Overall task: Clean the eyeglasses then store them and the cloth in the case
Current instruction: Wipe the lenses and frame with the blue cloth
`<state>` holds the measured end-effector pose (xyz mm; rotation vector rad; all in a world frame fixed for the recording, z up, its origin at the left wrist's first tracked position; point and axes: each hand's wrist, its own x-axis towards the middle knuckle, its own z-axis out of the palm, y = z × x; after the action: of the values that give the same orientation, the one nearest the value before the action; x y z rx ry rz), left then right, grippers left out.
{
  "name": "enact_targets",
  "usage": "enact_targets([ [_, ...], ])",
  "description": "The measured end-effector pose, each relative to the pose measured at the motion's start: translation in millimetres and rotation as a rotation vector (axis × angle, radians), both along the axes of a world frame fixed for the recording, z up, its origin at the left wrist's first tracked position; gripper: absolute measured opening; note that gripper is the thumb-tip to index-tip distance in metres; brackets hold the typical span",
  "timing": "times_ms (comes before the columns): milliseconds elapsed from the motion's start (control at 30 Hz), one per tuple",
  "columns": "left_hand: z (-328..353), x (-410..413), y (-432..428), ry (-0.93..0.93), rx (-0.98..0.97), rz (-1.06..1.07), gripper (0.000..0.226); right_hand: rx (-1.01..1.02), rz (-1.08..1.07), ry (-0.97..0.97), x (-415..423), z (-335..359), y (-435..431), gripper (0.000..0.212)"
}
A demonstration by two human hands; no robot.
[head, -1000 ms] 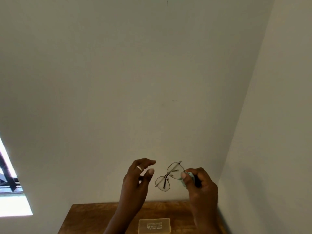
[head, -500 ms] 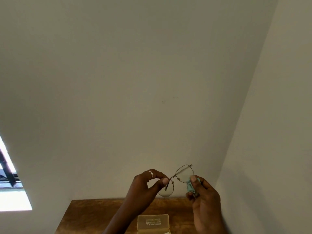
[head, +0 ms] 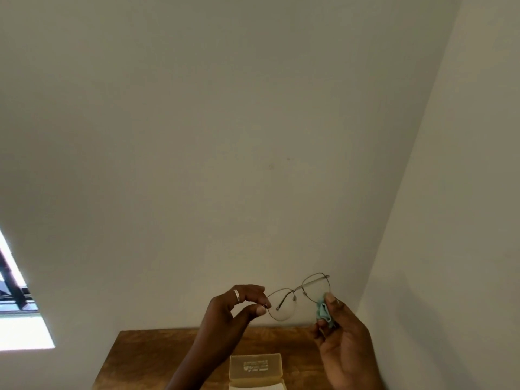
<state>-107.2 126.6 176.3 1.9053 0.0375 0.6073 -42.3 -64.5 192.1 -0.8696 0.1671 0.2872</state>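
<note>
Thin metal-rimmed eyeglasses are held up in the air in front of the wall. My left hand pinches the left end of the frame between thumb and forefinger. My right hand grips a small crumpled teal cloth and presses it with the thumb against the lower edge of the right lens. Below them, a translucent pale yellow case stands open on the wooden table, with its lid upright.
The table stands in a corner, with white walls behind it and to the right. A bright window with dark bars lies at the far left.
My left hand closed from spread fingers into a pinch on the frame's left end. The glasses tilted and rose to the right. The camera view shifted, showing more of the case.
</note>
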Motion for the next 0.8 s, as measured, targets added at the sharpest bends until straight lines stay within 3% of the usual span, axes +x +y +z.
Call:
enact_targets([
  [100,1,2,3,-0.091,0.028,0.081,0.029,-0.073,-0.032,-0.065,-3,-2,-3,0.019],
  [200,4,4,8,-0.163,0.06,0.133,0.033,-0.208,-0.257,-0.216,-4,-4,-7,0.017],
  [267,6,5,8,-0.198,0.068,0.15,0.034,-0.409,-0.387,-0.455,-8,5,-8,0.022],
  [433,13,8,6,-0.248,0.087,0.172,0.036,-0.782,-0.213,-0.977,-23,35,7,0.028],
  [533,18,9,6,-0.281,0.118,0.168,0.034,-1.064,-0.321,-1.227,-21,44,17,0.029],
  [667,28,9,3,-0.305,0.126,0.173,0.036,-1.242,-0.378,-1.357,-9,42,31,0.027],
  [800,29,10,3,-0.313,0.11,0.177,0.043,-1.253,-0.337,-1.373,-13,36,41,0.028],
])
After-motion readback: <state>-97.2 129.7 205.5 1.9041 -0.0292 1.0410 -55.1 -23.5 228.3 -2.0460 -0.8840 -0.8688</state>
